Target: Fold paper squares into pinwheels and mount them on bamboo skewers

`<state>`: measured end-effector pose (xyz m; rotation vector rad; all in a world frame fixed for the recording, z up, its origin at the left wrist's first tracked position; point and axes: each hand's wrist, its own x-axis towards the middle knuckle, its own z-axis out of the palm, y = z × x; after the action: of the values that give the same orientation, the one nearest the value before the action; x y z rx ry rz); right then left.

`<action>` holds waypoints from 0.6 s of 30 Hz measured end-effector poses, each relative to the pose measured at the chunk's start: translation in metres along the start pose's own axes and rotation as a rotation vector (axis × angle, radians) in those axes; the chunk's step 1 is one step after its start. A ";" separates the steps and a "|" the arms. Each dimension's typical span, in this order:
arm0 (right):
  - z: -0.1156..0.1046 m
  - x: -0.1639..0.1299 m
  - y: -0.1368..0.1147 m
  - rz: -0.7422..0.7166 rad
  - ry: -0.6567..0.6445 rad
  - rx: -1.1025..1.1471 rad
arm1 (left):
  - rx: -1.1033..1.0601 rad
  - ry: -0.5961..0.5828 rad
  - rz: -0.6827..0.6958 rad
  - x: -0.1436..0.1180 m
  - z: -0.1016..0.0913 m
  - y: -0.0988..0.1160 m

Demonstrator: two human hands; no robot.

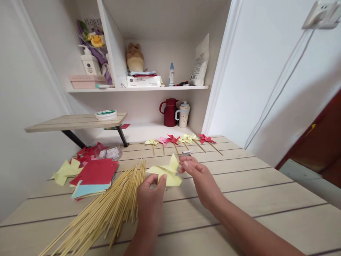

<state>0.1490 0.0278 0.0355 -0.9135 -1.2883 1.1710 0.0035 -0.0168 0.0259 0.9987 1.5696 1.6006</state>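
My left hand (151,188) pinches a pale yellow paper pinwheel (170,174) between thumb and fingers, above the table and without a stick. Its blades are folded, with one pointing up. My right hand (199,177) is just to the right of it, fingers curled and thumb against them; whatever they pinch is too small or hidden to make out. A small whitish piece (187,153) shows just beyond the right fingertips, and I cannot tell whether the hand touches it. Beside my left hand lies a large bundle of thin wooden sticks (114,199).
Several finished pinwheels on sticks (173,138) lie in a row at the back. On the left are red paper squares (98,171), blue sheets (90,190), a loose yellow pinwheel (66,171) and a clear container (110,153). A raised wooden shelf (77,121) stands behind them.
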 end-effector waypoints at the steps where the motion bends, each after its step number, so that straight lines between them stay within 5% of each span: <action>1: 0.000 -0.001 -0.003 0.009 -0.013 -0.007 | 0.031 -0.003 0.006 0.000 0.000 0.001; 12: 0.003 -0.009 -0.007 0.035 -0.074 -0.010 | 0.065 -0.025 0.027 -0.002 0.000 0.001; 18: -0.002 -0.006 -0.010 0.075 -0.037 -0.019 | 0.112 0.101 0.085 0.002 0.001 -0.001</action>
<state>0.1527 0.0200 0.0440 -0.9648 -1.3065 1.2410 0.0033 -0.0149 0.0248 1.0716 1.7220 1.6588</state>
